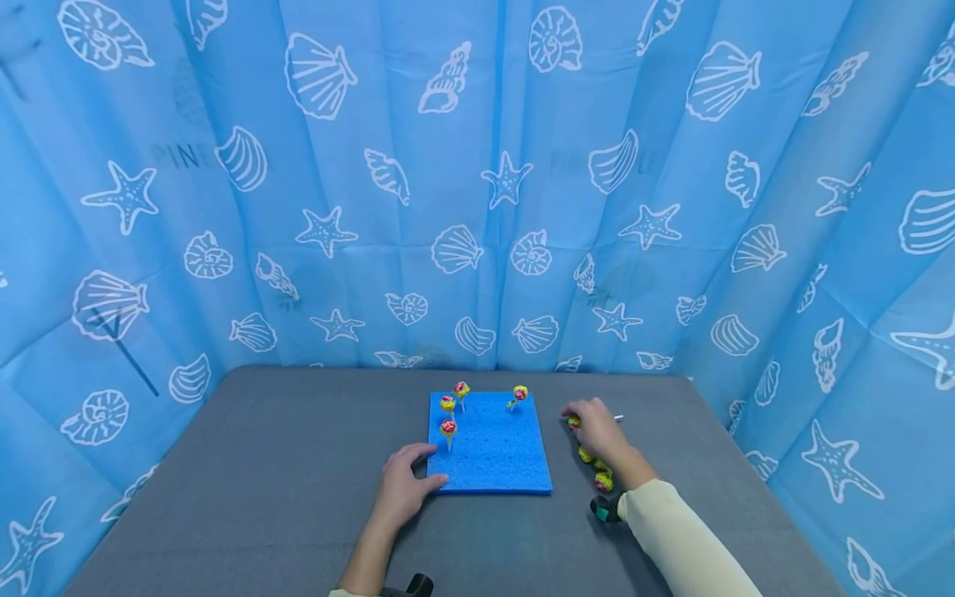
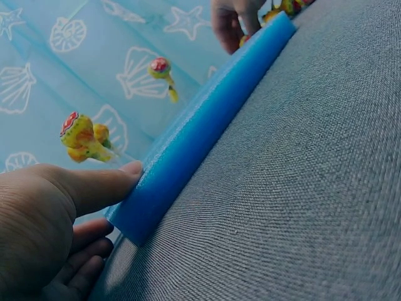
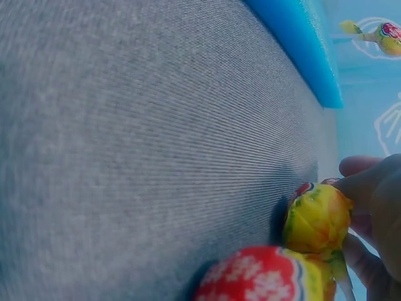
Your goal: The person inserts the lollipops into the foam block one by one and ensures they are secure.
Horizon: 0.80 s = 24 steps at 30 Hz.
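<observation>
A blue foam board [image 1: 492,464] with small holes lies on the table. Several lollipops in yellow and red wrappers stand in it by their sticks, three toward its left side and one lollipop [image 1: 521,393] at the back right. My left hand [image 1: 403,489] rests at the board's front left corner; its straight thumb [image 2: 106,187] touches the edge and the other fingers lie beside it. Right of the board, my right hand [image 1: 599,427] pinches a lollipop [image 1: 574,424] lying on the table, whose white stick [image 1: 618,417] shows past the hand.
More lollipops [image 1: 603,481] lie on the grey cloth under the right forearm, close to the wrist. A dark wrist strap [image 1: 604,508] hangs by the right sleeve. A blue curtain [image 1: 477,207] with white shells surrounds the table [image 1: 298,464] at the back and sides.
</observation>
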Each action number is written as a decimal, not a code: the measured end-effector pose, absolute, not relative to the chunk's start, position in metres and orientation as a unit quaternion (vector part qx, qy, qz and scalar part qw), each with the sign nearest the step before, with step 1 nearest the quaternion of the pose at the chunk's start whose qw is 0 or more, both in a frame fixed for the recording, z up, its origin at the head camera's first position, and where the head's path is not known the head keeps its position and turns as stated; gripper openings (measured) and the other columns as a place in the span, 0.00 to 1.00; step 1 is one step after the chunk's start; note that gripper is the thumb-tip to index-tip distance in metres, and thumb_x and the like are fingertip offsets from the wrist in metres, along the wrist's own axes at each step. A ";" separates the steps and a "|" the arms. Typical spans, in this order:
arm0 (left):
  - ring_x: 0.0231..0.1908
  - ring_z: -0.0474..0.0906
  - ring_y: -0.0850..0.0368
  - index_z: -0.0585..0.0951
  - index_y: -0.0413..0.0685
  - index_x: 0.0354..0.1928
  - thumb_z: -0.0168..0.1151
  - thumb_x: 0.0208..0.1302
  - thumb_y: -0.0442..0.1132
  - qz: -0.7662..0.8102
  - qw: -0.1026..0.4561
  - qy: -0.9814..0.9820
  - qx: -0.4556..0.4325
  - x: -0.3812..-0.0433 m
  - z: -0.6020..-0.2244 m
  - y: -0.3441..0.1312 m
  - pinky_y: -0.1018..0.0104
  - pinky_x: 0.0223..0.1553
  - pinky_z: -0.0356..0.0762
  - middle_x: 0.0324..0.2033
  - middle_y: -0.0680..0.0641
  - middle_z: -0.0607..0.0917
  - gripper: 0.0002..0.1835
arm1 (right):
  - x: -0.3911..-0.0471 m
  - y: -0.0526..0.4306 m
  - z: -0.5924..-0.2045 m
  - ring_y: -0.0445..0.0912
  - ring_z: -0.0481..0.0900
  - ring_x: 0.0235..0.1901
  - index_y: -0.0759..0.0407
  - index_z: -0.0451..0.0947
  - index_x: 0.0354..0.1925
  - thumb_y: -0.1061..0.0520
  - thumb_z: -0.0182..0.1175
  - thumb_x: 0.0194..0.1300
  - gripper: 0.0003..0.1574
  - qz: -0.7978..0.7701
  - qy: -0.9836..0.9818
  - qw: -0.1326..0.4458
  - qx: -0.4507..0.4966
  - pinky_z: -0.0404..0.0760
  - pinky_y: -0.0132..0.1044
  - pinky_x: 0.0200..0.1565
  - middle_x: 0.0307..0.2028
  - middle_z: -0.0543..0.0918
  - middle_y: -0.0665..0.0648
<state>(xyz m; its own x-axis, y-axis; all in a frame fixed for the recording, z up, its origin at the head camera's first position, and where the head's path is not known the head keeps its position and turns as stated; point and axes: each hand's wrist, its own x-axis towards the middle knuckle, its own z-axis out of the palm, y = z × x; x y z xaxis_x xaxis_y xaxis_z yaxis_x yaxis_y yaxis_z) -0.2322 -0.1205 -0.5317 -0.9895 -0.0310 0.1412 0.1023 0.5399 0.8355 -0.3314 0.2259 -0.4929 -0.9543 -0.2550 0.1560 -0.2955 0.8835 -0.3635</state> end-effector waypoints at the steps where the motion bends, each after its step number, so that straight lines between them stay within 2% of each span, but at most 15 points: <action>1: 0.62 0.67 0.37 0.80 0.49 0.56 0.73 0.57 0.44 -0.479 0.069 -0.875 -0.020 -0.232 -0.532 -0.120 0.37 0.59 0.65 0.59 0.39 0.75 0.24 | -0.331 0.226 -0.492 0.53 0.73 0.43 0.61 0.82 0.47 0.74 0.63 0.56 0.20 0.196 -0.969 0.051 0.142 0.77 0.51 0.47 0.43 0.82 0.59; 9: 0.61 0.68 0.37 0.80 0.49 0.56 0.73 0.57 0.44 -0.479 0.066 -0.875 -0.023 -0.232 -0.531 -0.121 0.37 0.59 0.64 0.59 0.39 0.76 0.24 | -0.332 0.225 -0.491 0.52 0.74 0.42 0.62 0.82 0.47 0.68 0.67 0.59 0.15 0.201 -0.959 0.096 0.174 0.77 0.49 0.45 0.43 0.84 0.58; 24: 0.61 0.68 0.37 0.80 0.49 0.56 0.72 0.57 0.45 -0.480 0.057 -0.875 -0.026 -0.232 -0.530 -0.122 0.37 0.59 0.64 0.59 0.39 0.75 0.25 | -0.332 0.200 -0.473 0.52 0.75 0.43 0.63 0.83 0.46 0.65 0.68 0.60 0.14 0.244 -0.937 0.160 0.194 0.77 0.49 0.44 0.43 0.84 0.57</action>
